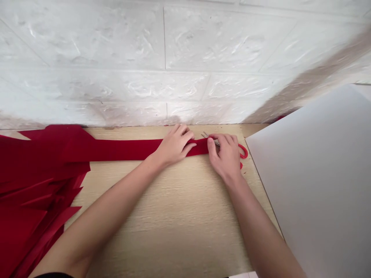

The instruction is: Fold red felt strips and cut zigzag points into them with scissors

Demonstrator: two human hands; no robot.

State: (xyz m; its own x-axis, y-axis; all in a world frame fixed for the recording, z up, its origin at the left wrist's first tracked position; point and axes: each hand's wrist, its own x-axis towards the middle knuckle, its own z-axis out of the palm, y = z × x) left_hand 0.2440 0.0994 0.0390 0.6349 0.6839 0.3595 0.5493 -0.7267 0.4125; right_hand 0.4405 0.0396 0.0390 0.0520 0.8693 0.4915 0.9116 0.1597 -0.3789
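Under your left hand (173, 146) lies a strip (121, 149) of matt red cloth, soft and felt-like, with more of it in a pile of cut pieces (34, 185). Your right hand (226, 156) holds scissors (214, 141) with shiny metal blades and glossy red plastic handles. The counter (179, 216) is pale, smooth, matt wood; the wall (162, 61) is rough white brick texture; the sheet (319, 173) is smooth matt white

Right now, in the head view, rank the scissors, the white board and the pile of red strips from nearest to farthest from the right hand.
1. Scissors: in the right hand itself.
2. White board: just right of that hand, on the table's right side.
3. Pile of red strips: far left, beyond the left hand.
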